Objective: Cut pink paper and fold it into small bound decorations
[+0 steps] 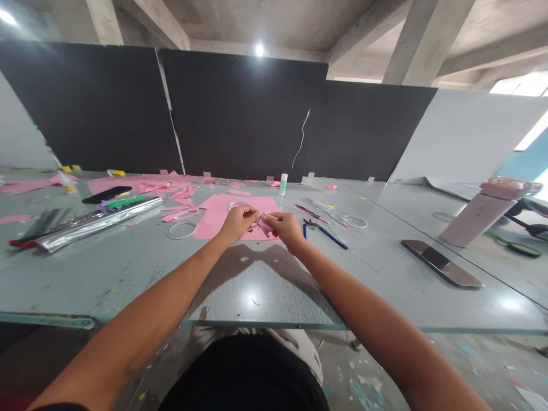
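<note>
My left hand (238, 222) and my right hand (285, 226) meet above a pink paper sheet (209, 227) on the grey table. Both are closed, thumbs against fingers, on a small piece of pink paper (266, 226) that hangs between them. Its exact shape is partly covered by the fingertips. A ring of white tape or wire (237, 204) lies behind my left hand, and a second pale ring (180, 230) rests to its left. Just right of my right hand lie pliers (327, 233) with blue handles.
A glue stick (283, 184) stands behind the sheet. Pink scraps (184, 197) and a silver foil roll (100, 224) lie left. Loose wires (336, 212) are right, then a phone (440, 262) and a pink bottle (479, 214). A black panel (248, 114) closes off the back.
</note>
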A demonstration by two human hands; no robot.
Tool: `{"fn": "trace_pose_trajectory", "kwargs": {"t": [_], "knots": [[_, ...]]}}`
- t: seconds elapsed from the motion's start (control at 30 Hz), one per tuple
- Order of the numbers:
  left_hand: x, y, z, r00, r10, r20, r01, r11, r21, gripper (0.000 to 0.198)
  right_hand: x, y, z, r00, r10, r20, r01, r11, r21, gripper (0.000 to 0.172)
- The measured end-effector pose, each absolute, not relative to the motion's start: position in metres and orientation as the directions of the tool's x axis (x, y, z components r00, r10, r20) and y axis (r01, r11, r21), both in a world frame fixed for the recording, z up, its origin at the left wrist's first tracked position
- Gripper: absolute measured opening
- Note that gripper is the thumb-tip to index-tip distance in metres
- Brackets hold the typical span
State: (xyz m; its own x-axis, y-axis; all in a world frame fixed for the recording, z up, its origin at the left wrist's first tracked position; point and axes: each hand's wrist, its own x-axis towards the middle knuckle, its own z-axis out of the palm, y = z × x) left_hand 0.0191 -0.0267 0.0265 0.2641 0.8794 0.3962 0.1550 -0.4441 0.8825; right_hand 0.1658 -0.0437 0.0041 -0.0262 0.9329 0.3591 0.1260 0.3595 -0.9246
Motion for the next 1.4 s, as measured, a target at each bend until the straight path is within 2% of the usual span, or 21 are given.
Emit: {"fn": "trace_pose_trajectory", "kwargs": {"t": [0.23, 0.43, 0.6, 0.7, 0.8, 0.9, 0.97, 1.03, 1.13, 1.23, 1.33, 1.4], "knots": [[0.014, -0.018, 0.022, 0.311, 0.862, 0.401, 0.204, -0.473, 0.857, 0.022, 0.168, -0.039, 0.003, 0.0, 0.96, 0.281, -0.005, 0.281, -0.96, 0.039], [0.015, -0.02, 0.026, 0.339, 0.852, 0.399, 0.273, -0.495, 0.825, 0.021, 0.171, -0.04, 0.005, -0.016, 0.948, 0.318, 0.089, 0.318, -0.944, 0.027], [0.014, -0.022, 0.027, 0.465, 0.807, 0.364, 0.167, -0.484, 0.859, 0.027, 0.17, -0.043, 0.005, -0.133, 0.952, 0.277, 0.162, 0.297, -0.941, 0.024], [0.013, -0.019, 0.026, 0.432, 0.815, 0.387, 0.118, -0.476, 0.872, 0.029, 0.17, -0.041, 0.003, -0.186, 0.948, 0.257, 0.159, 0.287, -0.945, 0.019], [0.011, -0.015, 0.025, 0.332, 0.859, 0.389, 0.078, -0.436, 0.897, 0.029, 0.174, -0.035, -0.001, -0.146, 0.963, 0.227, 0.318, 0.262, -0.911, 0.01], [0.009, -0.012, 0.026, 0.265, 0.896, 0.356, 0.017, -0.374, 0.927, 0.028, 0.179, -0.03, -0.006, -0.111, 0.964, 0.244, 0.6, 0.26, -0.757, 0.005], [0.009, -0.012, 0.027, 0.229, 0.919, 0.322, -0.055, -0.318, 0.946, 0.027, 0.18, -0.031, -0.007, -0.13, 0.95, 0.284, 0.667, 0.296, -0.684, 0.01], [0.01, -0.014, 0.027, 0.199, 0.936, 0.29, -0.124, -0.27, 0.955, 0.025, 0.178, -0.033, -0.005, -0.152, 0.934, 0.324, 0.578, 0.35, -0.737, 0.02], [0.014, -0.017, 0.026, 0.201, 0.937, 0.286, -0.14, -0.262, 0.955, 0.024, 0.167, -0.038, -0.002, -0.148, 0.924, 0.353, 0.229, 0.379, -0.897, 0.027], [0.017, -0.021, 0.026, 0.245, 0.915, 0.32, -0.103, -0.304, 0.947, 0.022, 0.159, -0.041, 0.0, -0.088, 0.919, 0.384, -0.025, 0.383, -0.923, 0.033], [0.016, -0.025, 0.027, 0.325, 0.913, 0.248, -0.1, -0.227, 0.969, 0.017, 0.159, -0.04, 0.001, -0.04, 0.915, 0.402, -0.047, 0.4, -0.915, 0.032], [0.015, -0.027, 0.029, 0.396, 0.904, 0.161, -0.103, -0.13, 0.986, 0.018, 0.163, -0.04, 0.003, -0.08, 0.918, 0.389, -0.004, 0.39, -0.921, 0.032]]}}
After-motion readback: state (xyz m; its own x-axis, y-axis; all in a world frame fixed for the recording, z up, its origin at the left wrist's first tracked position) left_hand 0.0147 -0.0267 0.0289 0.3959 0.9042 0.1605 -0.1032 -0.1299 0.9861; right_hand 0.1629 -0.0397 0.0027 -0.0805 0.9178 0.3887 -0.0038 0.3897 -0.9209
